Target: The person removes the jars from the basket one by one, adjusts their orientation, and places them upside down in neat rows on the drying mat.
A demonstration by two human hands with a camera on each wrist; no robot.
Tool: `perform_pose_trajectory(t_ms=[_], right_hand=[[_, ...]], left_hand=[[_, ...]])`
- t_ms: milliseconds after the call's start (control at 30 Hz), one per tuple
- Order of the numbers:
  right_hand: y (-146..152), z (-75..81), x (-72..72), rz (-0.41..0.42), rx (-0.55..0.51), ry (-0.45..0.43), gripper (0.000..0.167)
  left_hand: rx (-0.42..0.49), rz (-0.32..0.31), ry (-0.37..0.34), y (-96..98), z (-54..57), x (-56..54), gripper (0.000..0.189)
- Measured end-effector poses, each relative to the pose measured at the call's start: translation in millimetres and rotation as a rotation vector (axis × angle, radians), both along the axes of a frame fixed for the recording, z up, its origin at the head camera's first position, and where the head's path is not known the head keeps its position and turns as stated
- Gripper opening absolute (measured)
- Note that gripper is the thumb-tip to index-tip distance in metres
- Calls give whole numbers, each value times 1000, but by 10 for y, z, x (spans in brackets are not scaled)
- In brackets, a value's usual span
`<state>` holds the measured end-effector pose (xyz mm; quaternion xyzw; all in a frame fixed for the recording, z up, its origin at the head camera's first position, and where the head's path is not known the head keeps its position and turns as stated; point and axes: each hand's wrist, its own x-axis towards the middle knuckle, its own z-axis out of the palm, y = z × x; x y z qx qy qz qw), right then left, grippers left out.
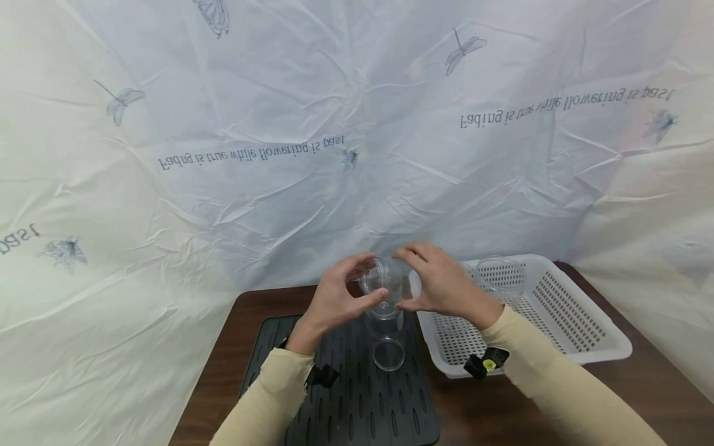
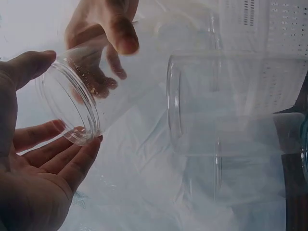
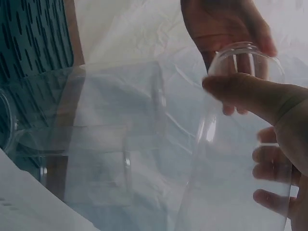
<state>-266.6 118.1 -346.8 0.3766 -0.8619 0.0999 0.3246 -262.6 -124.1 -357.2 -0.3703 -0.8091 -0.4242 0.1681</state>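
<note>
Both hands hold one clear jar [image 1: 395, 272] tilted in the air above the dark ribbed mat. My left hand [image 1: 334, 296] has its thumb and fingers round the ridged mouth, seen close up as a clear rim [image 2: 79, 103] in the left wrist view. My right hand [image 1: 440, 284] grips the jar's body, thumb across the near side and fingers behind it in the right wrist view. Below the hands, clear containers [image 1: 385, 331] stand on the mat [image 1: 346, 396]; they overlap in the head view, and a larger one [image 2: 231, 101] shows in the left wrist view.
A white perforated basket [image 1: 599, 347] stands right of the mat on the brown table [image 1: 468, 409]. In it is another clear round container [image 1: 500, 277]. Behind the table hangs a pale printed sheet [image 1: 312, 204]. My right forearm crosses over the basket's near side.
</note>
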Motion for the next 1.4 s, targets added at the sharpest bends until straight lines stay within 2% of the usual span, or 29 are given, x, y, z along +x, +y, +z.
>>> perform_pose_trajectory(t_ms=[133,267,433,667,833,933,1067,1133,1333,1400], right_hand=[[103,94,-3,-15,-45,-59,117],[240,192,-30,-5,-141,-136,118],[421,205,-99,19,-366,-260,108],[625,34,-212,125,-632,-433,81],[674,-109,-264,258,-849,-546,65],[664,-201,-291,401,-1021,-613,61],[610,-310,-321,610,-1186,-672,55],[580,-358,-326,695,-1228,-691,53],[508,-495,-311,827,-1279,-781,45],[486,-543,-318,896,-1285,-803,46]], left_hand=[[23,19,23,-23,0,-9,63],[42,28,31,-51,3,-16,63],[79,16,15,-81,9,-16,62],[110,5,10,-108,9,-16,61],[126,-2,13,-116,12,-28,60],[134,-14,24,-113,23,-34,60],[147,-24,27,-108,38,-31,60],[152,-23,28,-104,45,-29,60],[167,-29,51,-90,56,-28,58],[169,-31,57,-85,53,-32,58]])
